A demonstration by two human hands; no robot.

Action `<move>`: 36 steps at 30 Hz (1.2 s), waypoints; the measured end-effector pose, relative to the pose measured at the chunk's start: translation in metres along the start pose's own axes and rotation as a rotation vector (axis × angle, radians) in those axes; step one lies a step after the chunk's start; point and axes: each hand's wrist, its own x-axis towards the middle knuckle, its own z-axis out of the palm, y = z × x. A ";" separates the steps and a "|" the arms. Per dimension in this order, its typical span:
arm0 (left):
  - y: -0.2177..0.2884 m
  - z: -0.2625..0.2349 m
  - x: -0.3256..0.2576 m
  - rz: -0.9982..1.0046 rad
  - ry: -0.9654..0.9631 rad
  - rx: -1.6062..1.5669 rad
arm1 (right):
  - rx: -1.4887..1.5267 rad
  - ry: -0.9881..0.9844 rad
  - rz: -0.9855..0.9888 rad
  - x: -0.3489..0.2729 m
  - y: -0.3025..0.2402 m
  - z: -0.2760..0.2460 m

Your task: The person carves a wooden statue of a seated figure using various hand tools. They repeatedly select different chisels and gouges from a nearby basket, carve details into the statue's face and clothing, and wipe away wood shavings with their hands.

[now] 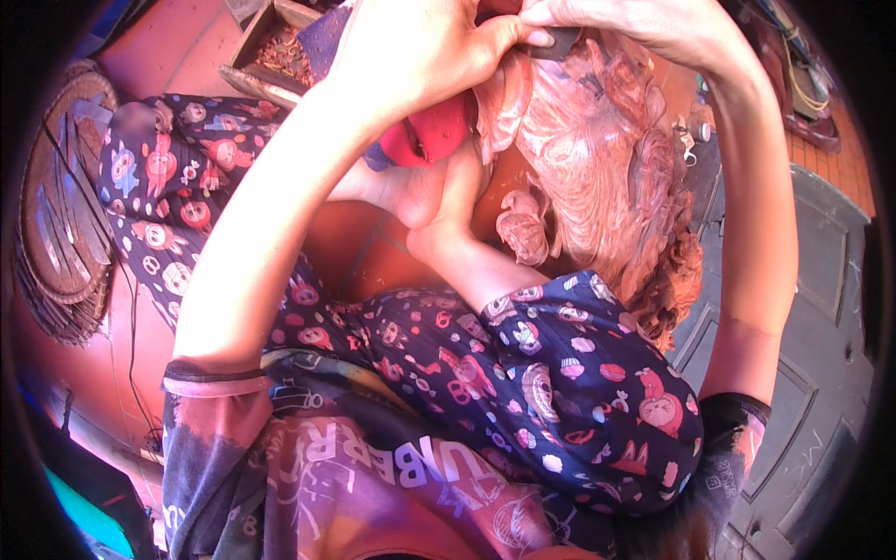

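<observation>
A carved wooden sculpture (597, 159), reddish brown with swirling ridges, stands in front of my legs. At its top edge, my left hand (439, 47) reaches in from the left with the thumb pressed inward. My right hand (644, 23) meets it from the other side, its thumb almost touching the left one. Under the thumbs lies a small dark grey flat piece (560, 43) against the wood; the frame cuts off or hides most of the fingers. A small rounded carved part (525, 229) juts from the sculpture's left side.
A round woven tray (58, 271) at the left carries several long metal blades (79, 201). A wooden box (271, 65) with shavings stands at the top. Below my left wrist is a red rounded object (434, 135). A grey panelled board (793, 355) lies at the right.
</observation>
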 end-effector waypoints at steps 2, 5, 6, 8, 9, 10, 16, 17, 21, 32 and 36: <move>-0.007 0.006 0.006 0.052 0.063 -0.106 | 0.096 0.065 -0.110 -0.001 0.015 -0.001; -0.004 -0.006 0.004 0.004 0.126 -0.200 | 0.192 0.259 -0.041 -0.019 0.009 -0.009; -0.021 -0.005 -0.002 -0.057 0.165 -0.354 | 0.199 0.382 -0.016 -0.027 0.010 -0.011; -0.029 -0.024 -0.022 -0.225 0.299 -0.452 | 0.358 0.539 -0.057 -0.044 0.039 -0.013; -0.036 -0.029 -0.033 -0.281 0.319 -0.438 | 0.403 0.472 -0.100 -0.055 0.035 -0.018; -0.044 -0.033 -0.045 -0.338 0.341 -0.423 | 0.405 0.456 -0.134 -0.065 0.032 -0.014; -0.060 -0.030 -0.099 -0.445 0.143 -0.415 | 0.330 0.360 -0.497 -0.093 0.042 -0.001; -0.060 -0.026 -0.099 -0.453 0.105 -0.384 | 0.350 0.421 -0.429 -0.092 0.040 0.002; -0.050 -0.008 -0.088 -0.376 0.030 -0.296 | 0.475 0.676 -0.088 -0.086 0.015 0.020; -0.057 -0.003 -0.092 -0.361 -0.033 -0.306 | 0.624 0.607 -0.116 -0.082 0.003 0.019; -0.057 -0.005 -0.094 -0.366 -0.026 -0.350 | 0.551 0.404 0.094 -0.075 0.007 -0.004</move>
